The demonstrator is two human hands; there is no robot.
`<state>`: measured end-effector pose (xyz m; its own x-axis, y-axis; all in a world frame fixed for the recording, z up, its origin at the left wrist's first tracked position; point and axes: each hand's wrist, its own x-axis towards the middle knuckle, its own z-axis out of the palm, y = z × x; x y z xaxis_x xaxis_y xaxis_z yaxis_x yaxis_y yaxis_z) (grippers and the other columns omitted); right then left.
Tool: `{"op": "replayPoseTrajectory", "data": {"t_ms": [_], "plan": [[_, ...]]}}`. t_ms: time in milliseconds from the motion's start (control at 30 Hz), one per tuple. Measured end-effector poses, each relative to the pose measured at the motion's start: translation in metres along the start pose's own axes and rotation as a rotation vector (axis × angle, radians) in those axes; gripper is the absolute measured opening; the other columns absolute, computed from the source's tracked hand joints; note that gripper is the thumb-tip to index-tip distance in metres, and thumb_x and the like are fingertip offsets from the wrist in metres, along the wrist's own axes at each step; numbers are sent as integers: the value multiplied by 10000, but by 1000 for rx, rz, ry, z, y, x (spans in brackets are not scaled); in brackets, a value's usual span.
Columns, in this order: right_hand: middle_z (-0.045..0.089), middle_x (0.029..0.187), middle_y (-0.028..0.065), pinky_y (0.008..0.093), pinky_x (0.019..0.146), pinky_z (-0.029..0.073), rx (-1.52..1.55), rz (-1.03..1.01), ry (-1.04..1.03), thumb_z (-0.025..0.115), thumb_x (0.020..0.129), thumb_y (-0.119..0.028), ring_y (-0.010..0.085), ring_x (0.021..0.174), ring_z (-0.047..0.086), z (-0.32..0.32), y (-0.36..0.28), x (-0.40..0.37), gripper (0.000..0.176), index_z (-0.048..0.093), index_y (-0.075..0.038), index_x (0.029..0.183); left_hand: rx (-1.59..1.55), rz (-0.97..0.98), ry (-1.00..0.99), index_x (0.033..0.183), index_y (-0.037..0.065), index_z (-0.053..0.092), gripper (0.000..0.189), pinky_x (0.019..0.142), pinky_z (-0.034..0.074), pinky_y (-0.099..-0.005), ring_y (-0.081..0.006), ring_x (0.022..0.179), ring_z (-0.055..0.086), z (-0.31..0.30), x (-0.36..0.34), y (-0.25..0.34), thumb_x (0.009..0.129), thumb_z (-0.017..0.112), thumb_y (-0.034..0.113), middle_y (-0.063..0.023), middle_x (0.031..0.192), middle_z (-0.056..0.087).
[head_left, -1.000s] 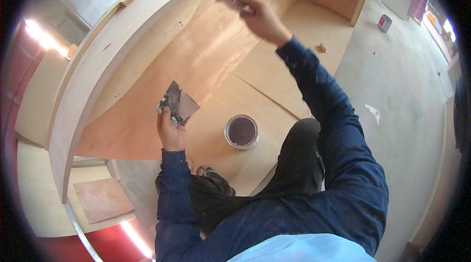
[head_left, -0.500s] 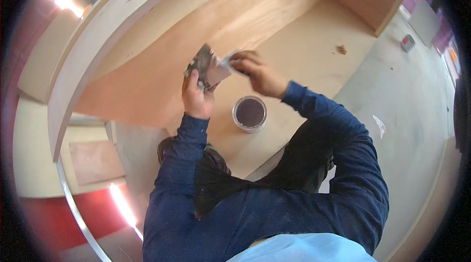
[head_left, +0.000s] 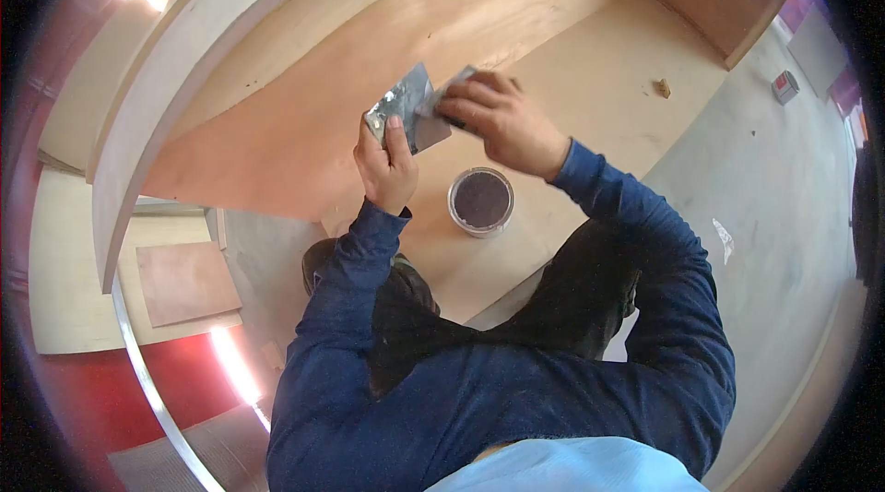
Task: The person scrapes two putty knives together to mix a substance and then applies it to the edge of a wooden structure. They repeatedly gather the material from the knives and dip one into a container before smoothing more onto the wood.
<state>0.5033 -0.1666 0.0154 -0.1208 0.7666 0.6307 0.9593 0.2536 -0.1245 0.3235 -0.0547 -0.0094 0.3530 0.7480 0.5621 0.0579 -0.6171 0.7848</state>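
My left hand (head_left: 385, 167) grips a flat metal putty scraper (head_left: 402, 103), its thumb pressed on the smeared face. Grey and pinkish-brown filler marks that face. In my right hand (head_left: 516, 126) a second thin scraper (head_left: 452, 91) is held between the fingers, its edge against or just over the left one; contact is hard to make out. Part of the second scraper is hidden behind my fingers. Below both hands an open round tub (head_left: 481, 201) of dark brownish paste stands on the wooden panel (head_left: 544, 215).
A curved wooden edge (head_left: 147, 95) arches at the left, and a plywood wall (head_left: 341, 91) rises ahead. A brown crumb (head_left: 662, 88) lies on the panel. On the grey floor (head_left: 765, 178) are a small tin (head_left: 784, 87) and a white scrap (head_left: 724, 241).
Both hands have risen slightly and shifted right in view, still holding the scrapers. The left scraper's face has turned and now looks brighter. The view itself has shifted a little.
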Motion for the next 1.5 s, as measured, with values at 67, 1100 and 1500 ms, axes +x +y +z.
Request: {"op": "replayPoseTrajectory", "data": {"t_ms": [67,1100,1500], "plan": [[605,1277,53,444,1030,424,37,-4,-47,632,811,-25,321,1236,497,-2,-10,-4,433,641,-145,1227,15,-31,51,1130,-56,557,255,727,517,-357,-225,839,664,6,-4,3,1001,519,160,-166,967,678],[466,1453,182,400,1192,252,-143,823,879,389,962,16,279,1398,377,-106,260,100,542,388,-102,1491,-669,-497,182,1448,147,401,472,907,538,-529,-252,1277,473,-50,34,-44,1005,538,235,-52,1418,453],[652,1233,138,438,987,478,34,495,1140,497,997,-349,285,1175,606,-152,347,21,356,677,-115,1196,-457,-359,76,1439,121,410,462,888,550,-470,-258,1253,515,-59,27,-84,1005,538,216,-78,1402,485]]}}
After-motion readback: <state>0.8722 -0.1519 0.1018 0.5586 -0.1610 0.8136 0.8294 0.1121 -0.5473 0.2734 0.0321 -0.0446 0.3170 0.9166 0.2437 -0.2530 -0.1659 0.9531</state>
